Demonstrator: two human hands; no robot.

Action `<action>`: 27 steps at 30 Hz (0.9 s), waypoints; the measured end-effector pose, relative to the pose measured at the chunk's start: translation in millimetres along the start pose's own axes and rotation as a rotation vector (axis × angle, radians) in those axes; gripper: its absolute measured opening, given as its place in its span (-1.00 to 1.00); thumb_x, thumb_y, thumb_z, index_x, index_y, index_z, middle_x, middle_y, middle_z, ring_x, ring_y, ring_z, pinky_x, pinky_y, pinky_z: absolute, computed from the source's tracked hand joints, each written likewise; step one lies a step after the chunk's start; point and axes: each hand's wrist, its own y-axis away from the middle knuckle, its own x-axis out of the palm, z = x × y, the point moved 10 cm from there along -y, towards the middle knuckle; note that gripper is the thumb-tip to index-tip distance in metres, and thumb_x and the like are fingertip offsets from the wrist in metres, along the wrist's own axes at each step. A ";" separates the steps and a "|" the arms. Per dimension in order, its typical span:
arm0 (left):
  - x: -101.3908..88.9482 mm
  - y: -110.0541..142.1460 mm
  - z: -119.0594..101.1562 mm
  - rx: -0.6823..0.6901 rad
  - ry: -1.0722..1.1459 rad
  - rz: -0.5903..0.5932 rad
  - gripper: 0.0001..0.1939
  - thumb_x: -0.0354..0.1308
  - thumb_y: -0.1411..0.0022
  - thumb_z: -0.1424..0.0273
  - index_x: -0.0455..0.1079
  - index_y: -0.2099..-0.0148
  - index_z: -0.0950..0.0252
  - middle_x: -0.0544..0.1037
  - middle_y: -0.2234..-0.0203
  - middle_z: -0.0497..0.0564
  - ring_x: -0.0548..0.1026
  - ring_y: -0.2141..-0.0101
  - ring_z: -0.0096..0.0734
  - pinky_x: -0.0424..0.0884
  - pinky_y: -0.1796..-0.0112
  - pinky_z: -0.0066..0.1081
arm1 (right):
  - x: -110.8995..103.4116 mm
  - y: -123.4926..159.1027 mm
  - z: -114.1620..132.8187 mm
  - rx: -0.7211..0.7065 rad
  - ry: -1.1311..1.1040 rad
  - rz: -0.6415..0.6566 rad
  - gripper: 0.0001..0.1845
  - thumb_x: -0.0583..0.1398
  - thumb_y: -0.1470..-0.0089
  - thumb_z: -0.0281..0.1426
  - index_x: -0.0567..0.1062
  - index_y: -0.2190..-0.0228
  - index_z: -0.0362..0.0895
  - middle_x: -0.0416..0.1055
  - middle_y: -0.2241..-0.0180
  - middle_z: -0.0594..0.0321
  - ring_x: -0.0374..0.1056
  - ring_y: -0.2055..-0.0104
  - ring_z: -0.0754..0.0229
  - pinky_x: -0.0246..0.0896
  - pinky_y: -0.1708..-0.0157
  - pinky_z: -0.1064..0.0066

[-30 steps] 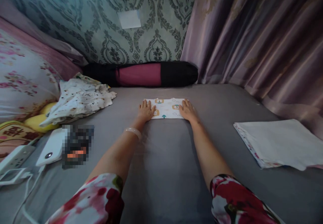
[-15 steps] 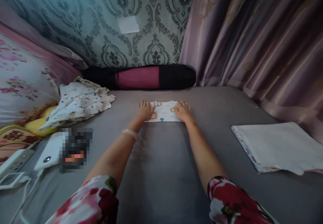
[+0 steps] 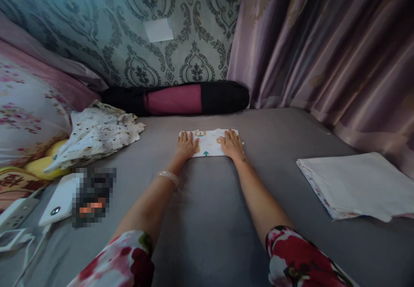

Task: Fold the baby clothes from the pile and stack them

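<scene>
A small folded white cloth (image 3: 210,146) with tan and green prints lies flat on the grey bed sheet (image 3: 207,218). My left hand (image 3: 186,144) rests palm down on its left end, fingers spread and pointing away from me. On the right part of the cloth, my right hand (image 3: 232,143) lies flat with its fingers apart. Both palms hide part of the print, and neither hand grips the fabric. A short strip of the cloth shows beyond my right hand.
Folded white fabric (image 3: 355,183) lies at the right. On the left are crumpled spotted cloth (image 3: 103,127), a white power bank (image 3: 61,198) with a cable, a power strip (image 3: 17,213) and a blurred-out item (image 3: 93,196). A black and pink long bag (image 3: 174,99) lies along the wall.
My right hand has slid a little inward along the cloth, uncovering its right end. My left hand stays on the left end. The whole view has shifted slightly.
</scene>
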 end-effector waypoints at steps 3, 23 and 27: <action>0.3 -0.8 0.5 0.001 -0.010 -0.004 -0.30 -0.38 -0.39 0.08 0.00 -0.36 0.47 0.07 -0.32 0.35 -0.03 -0.33 -0.01 -0.03 -0.25 -0.12 | -0.5 0.7 0.4 -0.005 0.000 -0.011 -0.38 -0.17 -0.32 -0.19 0.16 -0.25 -0.30 -0.05 -0.34 -0.06 -0.20 -0.38 -0.02 -0.28 -0.29 0.09; 4.8 3.2 -33.9 0.045 0.035 -0.057 -0.34 -0.38 -0.39 0.09 0.03 -0.38 0.32 0.09 -0.33 0.22 0.02 -0.31 0.02 -0.04 -0.23 0.02 | -3.5 10.2 30.3 -0.102 0.004 -0.063 -0.42 -0.15 -0.33 -0.21 0.21 -0.24 -0.19 0.01 -0.32 -0.01 -0.12 -0.36 -0.02 -0.29 -0.28 0.05; 5.9 1.3 -31.3 0.031 0.040 -0.040 -0.35 -0.36 -0.39 0.09 0.02 -0.38 0.30 0.07 -0.34 0.20 0.00 -0.32 0.00 -0.05 -0.24 0.02 | -3.1 8.8 29.5 -0.096 -0.005 -0.062 -0.43 -0.15 -0.32 -0.22 0.21 -0.24 -0.20 0.00 -0.33 -0.02 -0.13 -0.36 -0.02 -0.29 -0.28 0.05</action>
